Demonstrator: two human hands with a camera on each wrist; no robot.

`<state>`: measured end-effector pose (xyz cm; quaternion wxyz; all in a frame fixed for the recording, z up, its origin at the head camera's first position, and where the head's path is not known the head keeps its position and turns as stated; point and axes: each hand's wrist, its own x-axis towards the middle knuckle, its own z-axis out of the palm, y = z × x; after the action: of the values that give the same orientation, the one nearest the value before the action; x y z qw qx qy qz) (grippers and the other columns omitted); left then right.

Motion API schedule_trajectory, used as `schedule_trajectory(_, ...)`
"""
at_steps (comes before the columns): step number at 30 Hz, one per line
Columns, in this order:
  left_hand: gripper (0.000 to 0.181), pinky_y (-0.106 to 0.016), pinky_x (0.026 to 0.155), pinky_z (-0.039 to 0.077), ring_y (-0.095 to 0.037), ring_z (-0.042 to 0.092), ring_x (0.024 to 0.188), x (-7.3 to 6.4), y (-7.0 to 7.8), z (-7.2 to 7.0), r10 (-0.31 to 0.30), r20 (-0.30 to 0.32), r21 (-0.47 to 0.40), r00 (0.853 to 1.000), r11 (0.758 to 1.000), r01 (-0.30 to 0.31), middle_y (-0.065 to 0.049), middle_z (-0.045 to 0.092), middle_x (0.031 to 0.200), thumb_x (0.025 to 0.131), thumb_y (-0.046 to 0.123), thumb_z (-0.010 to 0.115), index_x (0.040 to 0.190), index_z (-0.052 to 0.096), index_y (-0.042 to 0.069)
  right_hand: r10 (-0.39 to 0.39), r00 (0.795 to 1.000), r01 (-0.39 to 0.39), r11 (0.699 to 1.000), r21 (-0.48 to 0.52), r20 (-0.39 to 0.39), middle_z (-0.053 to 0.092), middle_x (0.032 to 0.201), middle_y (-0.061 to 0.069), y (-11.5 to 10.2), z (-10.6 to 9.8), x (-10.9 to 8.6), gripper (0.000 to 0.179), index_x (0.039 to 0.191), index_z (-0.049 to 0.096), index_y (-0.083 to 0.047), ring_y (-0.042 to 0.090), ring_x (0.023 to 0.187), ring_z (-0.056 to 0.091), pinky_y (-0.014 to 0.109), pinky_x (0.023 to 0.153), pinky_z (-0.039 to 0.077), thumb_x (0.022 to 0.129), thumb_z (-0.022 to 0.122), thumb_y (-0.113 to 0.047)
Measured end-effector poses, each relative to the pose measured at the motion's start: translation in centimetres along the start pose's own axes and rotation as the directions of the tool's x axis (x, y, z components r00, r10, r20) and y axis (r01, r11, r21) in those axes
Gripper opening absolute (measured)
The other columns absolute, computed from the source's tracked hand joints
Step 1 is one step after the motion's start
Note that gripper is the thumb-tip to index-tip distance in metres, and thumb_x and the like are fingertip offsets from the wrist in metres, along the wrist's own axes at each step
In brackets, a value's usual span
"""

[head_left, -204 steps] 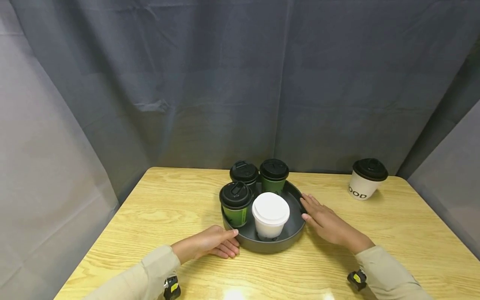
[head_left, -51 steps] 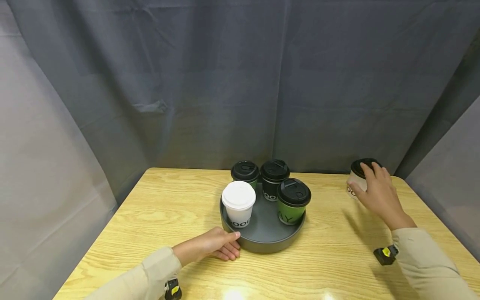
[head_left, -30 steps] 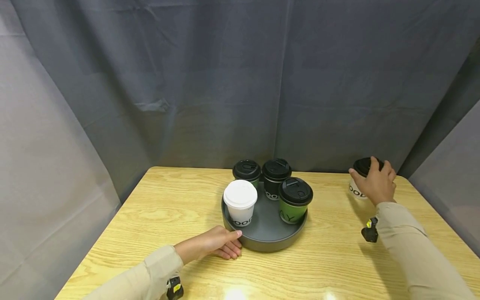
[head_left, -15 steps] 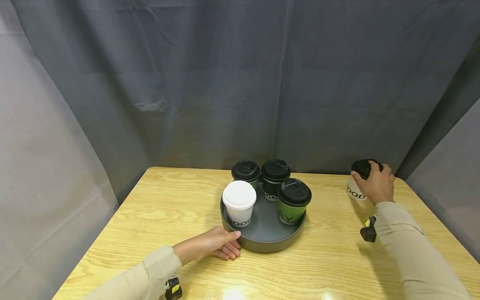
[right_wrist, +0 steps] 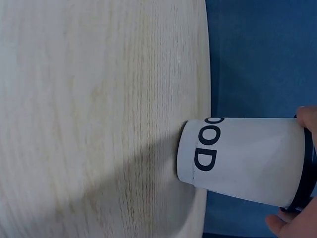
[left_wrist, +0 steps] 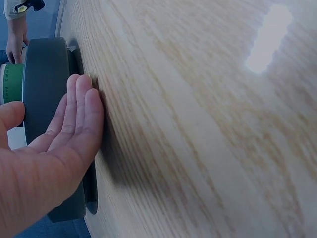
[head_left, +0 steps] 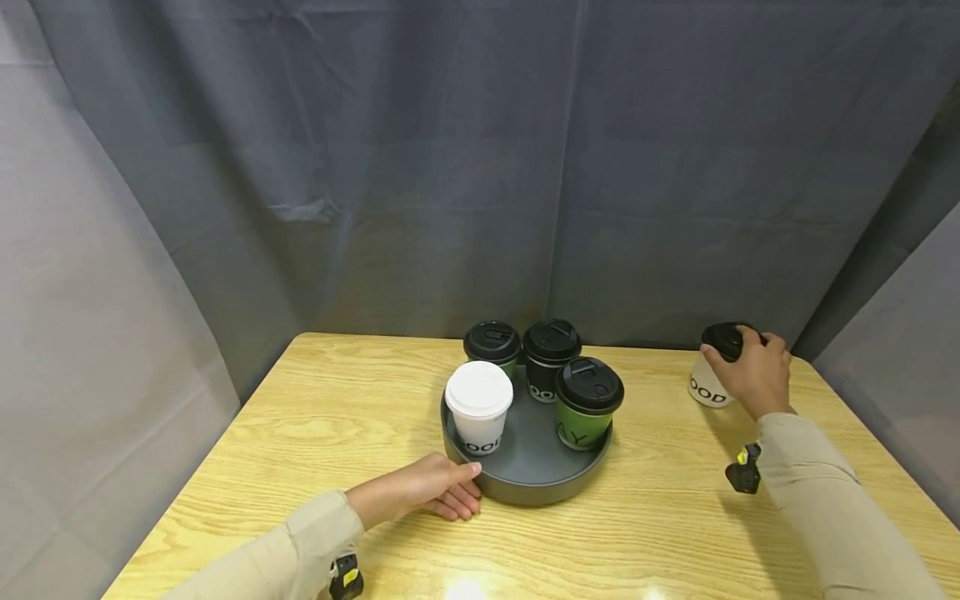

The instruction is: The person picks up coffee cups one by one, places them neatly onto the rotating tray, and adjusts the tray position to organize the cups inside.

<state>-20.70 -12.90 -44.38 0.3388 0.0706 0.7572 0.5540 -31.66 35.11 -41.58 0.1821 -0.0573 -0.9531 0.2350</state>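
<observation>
My right hand [head_left: 759,375] grips the black lid of a white paper coffee cup [head_left: 708,385] at the table's back right. In the right wrist view that cup [right_wrist: 252,158] shows the letters "OOD", its base close over the wood. My left hand [head_left: 427,487] lies at the front left of a round dark grey tray [head_left: 532,493]. Its fingers [left_wrist: 74,114] stretch straight along the tray's outer wall, with the thumb at the rim. On the tray stand a white-lidded cup [head_left: 478,408], a green cup [head_left: 588,404], a black cup [head_left: 551,358] and another green cup [head_left: 492,342].
A wood-grain table [head_left: 315,417] carries everything. Grey cloth [head_left: 420,183] hangs along its back edge, and paler cloth [head_left: 97,333] on the left.
Since the oldest frame the tray's cups have turned clockwise. My right hand has left the tray for the white cup, gripped its lid and shifted it slightly left and nearer. My left hand stays.
</observation>
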Motion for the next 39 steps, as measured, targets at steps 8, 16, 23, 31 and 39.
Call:
schedule_trajectory(8, 0.050, -0.029, 0.069, 0.057, -0.013, 0.067, 0.072, -0.1, -0.1, -0.1, 0.002, -0.002, 0.002, 1.000, 1.000, -0.002, -0.010, 0.072, 0.088, 0.100, 0.040, 0.047, 0.103, 0.064, -0.007, -0.139, 0.988, 0.142, 0.989, 0.029, -0.069, 0.028, 0.132, 0.047, -1.6, -0.7, -2.5, 0.074, 0.138, 0.038, 0.012, 0.064, 0.116, 0.028, 0.072, 0.088, 0.028, 0.093, 0.058, -0.043)
schedule_trajectory(16, 0.050, -0.028, 0.068, 0.057, -0.013, 0.068, 0.071, -0.2, -0.2, -0.2, 0.008, -0.002, -0.007, 1.000, 1.000, -0.008, -0.012, 0.072, 0.089, 0.099, 0.039, 0.048, 0.103, 0.064, -0.008, -0.259, 0.959, 0.265, 0.963, 0.041, -0.115, 0.037, 0.130, 0.040, -4.1, -1.0, -6.5, 0.065, 0.133, 0.049, 0.004, 0.060, 0.111, 0.038, 0.071, 0.080, 0.035, 0.087, 0.069, -0.037)
schedule_trajectory(23, 0.049, -0.027, 0.067, 0.058, -0.013, 0.068, 0.071, -0.1, -0.2, -0.1, -0.001, -0.005, -0.016, 1.000, 1.000, 0.001, -0.013, 0.072, 0.089, 0.099, 0.039, 0.048, 0.102, 0.065, -0.007, -0.324, 0.935, 0.336, 0.940, 0.065, -0.142, 0.042, 0.129, 0.034, -6.3, -1.1, -10.3, 0.062, 0.130, 0.054, -0.003, 0.054, 0.109, 0.042, 0.069, 0.076, 0.038, 0.081, 0.076, -0.034)
schedule_trajectory(31, 0.050, -0.028, 0.068, 0.058, -0.013, 0.068, 0.072, 0.0, -0.1, -0.1, 0.006, 0.003, -0.004, 1.000, 1.000, -0.006, -0.012, 0.072, 0.089, 0.100, 0.039, 0.047, 0.104, 0.064, -0.008, -0.387, 0.912, 0.402, 0.909, 0.111, -0.136, 0.045, 0.130, 0.027, -9.3, -1.7, -14.3, 0.062, 0.131, 0.056, -0.012, 0.047, 0.110, 0.046, 0.064, 0.074, 0.041, 0.077, 0.080, -0.029)
schedule_trajectory(39, 0.050, -0.028, 0.068, 0.058, -0.013, 0.068, 0.072, 0.2, -0.1, 0.0, 0.009, 0.004, 0.003, 1.000, 1.000, -0.010, -0.010, 0.072, 0.088, 0.099, 0.040, 0.048, 0.103, 0.065, -0.007, -0.466, 0.875, 0.482, 0.865, 0.138, -0.134, 0.049, 0.127, 0.015, -12.4, -2.7, -16.9, 0.065, 0.128, 0.059, -0.019, 0.032, 0.109, 0.049, 0.052, 0.077, 0.046, 0.069, 0.085, -0.024)
